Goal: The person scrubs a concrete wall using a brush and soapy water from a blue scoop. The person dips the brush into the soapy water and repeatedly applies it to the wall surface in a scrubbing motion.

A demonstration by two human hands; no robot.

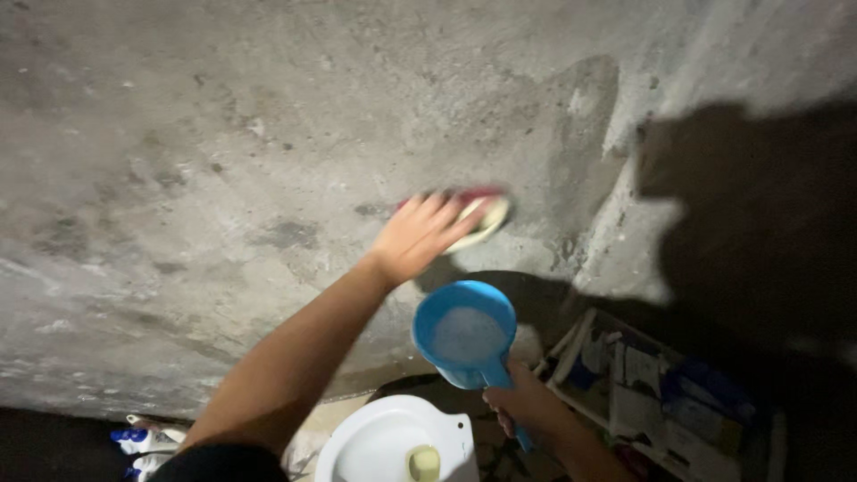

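Note:
My left hand [418, 234] is stretched out against a rough grey concrete wall [223, 161], pressing a red and pale scrub brush [482, 214] onto it; the brush is blurred. My right hand [522, 403] grips the handle of a blue plastic dipper [464, 335] held lower down, in front of the wall. Foamy whitish water fills the dipper. A damp darker patch [580, 152] spreads on the wall just right of the brush.
A white toilet bowl [384, 442] with a small yellowish object in it sits below my arms. A low crate of blue and white packets [661, 393] stands at lower right. White and blue bottles [143, 442] lie at lower left. Dark shadow covers the right wall.

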